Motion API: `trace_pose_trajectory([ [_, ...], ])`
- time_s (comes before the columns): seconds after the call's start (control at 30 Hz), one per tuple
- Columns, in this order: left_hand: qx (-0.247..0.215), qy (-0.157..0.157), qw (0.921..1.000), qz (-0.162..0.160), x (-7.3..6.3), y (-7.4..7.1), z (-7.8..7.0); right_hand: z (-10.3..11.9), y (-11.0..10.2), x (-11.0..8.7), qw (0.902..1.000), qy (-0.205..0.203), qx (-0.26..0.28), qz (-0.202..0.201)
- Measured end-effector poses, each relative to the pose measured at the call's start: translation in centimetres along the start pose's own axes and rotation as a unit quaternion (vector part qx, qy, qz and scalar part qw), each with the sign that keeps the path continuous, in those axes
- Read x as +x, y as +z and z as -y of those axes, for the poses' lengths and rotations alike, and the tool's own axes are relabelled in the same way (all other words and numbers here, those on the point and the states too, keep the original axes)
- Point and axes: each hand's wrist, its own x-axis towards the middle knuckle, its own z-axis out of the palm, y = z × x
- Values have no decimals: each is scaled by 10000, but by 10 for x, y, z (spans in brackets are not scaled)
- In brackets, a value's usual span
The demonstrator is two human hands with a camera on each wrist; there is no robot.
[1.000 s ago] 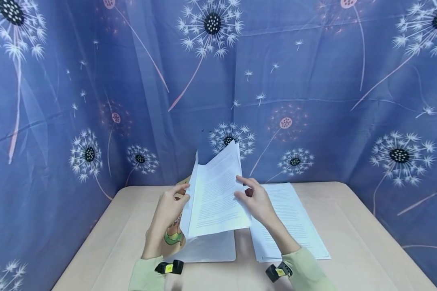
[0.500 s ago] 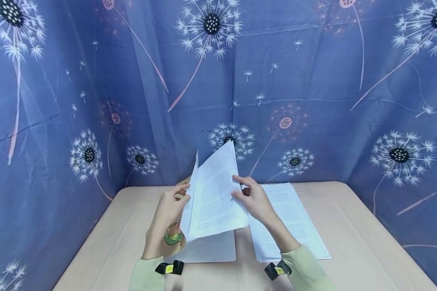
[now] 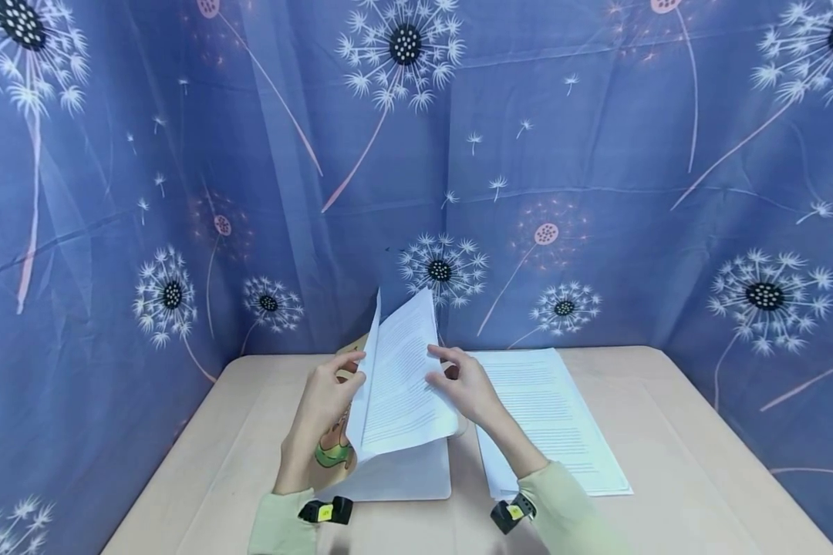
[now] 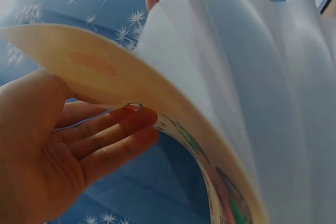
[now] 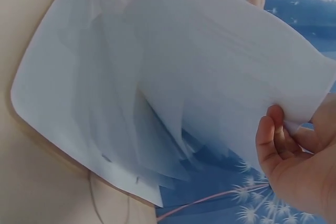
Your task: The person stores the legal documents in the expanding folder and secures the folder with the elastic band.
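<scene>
Folder (image 3: 409, 476): lay open, printed pages (image 3: 404, 385) inside.
Left hand (image 3: 325, 397): fingers pinched the cover (image 4: 113, 66).
Right hand (image 3: 470, 391): fingers gripped the pages' edge, further left than a second ago.

Folder (image 3: 397, 478) is open on the tabletop (image 3: 208, 447), tan front cover (image 3: 333, 447) w/ cartoon print incl. a green bit, lifted & bent in a curve. Back cover's white w/ rounded corners, lying flat. Pale leaves (image 5: 157, 98) fan out btwn the two. Printed page (image 3: 399, 385) is tilted up, white w/ small text (too tiny to read tbh), pinched at its R edge.
</scene>
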Motion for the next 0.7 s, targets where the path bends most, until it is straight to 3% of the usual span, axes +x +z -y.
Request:
trace_pose_trajectory([
  [0.7, -46, -65, 9999, 124, -1, 3, -2, -15, 38, 2, 9993, 26, 100, -364],
])
